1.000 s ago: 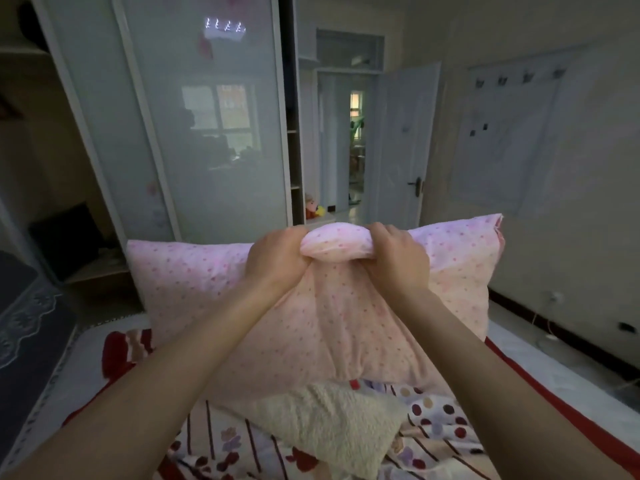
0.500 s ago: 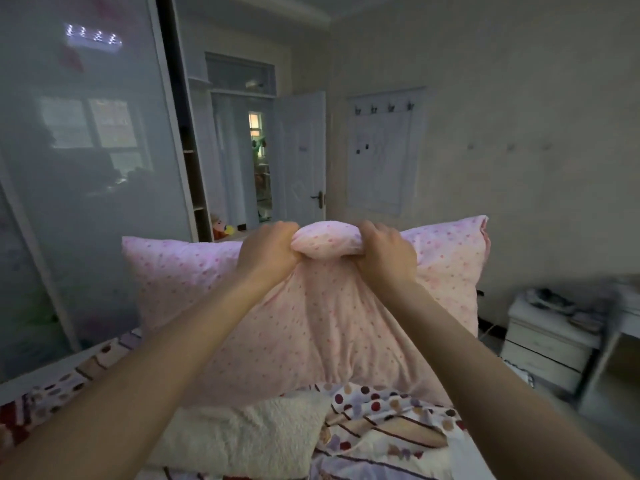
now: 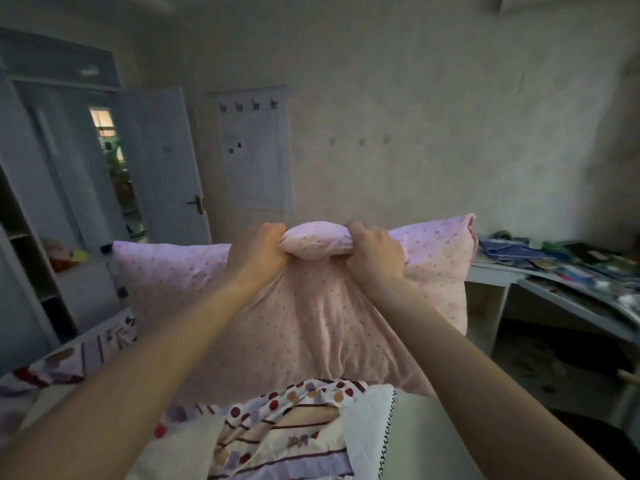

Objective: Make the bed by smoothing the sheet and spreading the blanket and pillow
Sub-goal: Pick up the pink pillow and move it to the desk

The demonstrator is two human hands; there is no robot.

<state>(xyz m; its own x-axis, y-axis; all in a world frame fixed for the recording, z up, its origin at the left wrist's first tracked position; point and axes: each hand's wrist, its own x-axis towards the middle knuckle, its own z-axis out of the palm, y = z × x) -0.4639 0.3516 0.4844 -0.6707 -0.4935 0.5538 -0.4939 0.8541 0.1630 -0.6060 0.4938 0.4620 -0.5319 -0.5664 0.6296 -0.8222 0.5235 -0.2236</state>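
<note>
A pink dotted pillow [image 3: 311, 327] hangs upright in front of me, held off the bed. My left hand [image 3: 258, 252] and my right hand [image 3: 374, 252] both grip its top edge close together, bunching the fabric into a roll between them. Below the pillow lies a rumpled blanket [image 3: 287, 431] with dots, stripes and flowers, and a white sheet [image 3: 419, 441] shows at the lower right. The pillow hides the part of the bed behind it.
A cluttered white desk [image 3: 561, 292] stands to the right, near the pillow's right corner. At the left are a wardrobe with shelves [image 3: 24, 244] and an open door [image 3: 162, 168]. A plain wall with hooks [image 3: 360, 140] is straight ahead.
My view has swung to the right: the wardrobe and door slid left and the desk came into sight. The pillow moved with me, and both hands keep the same grip on its top edge.
</note>
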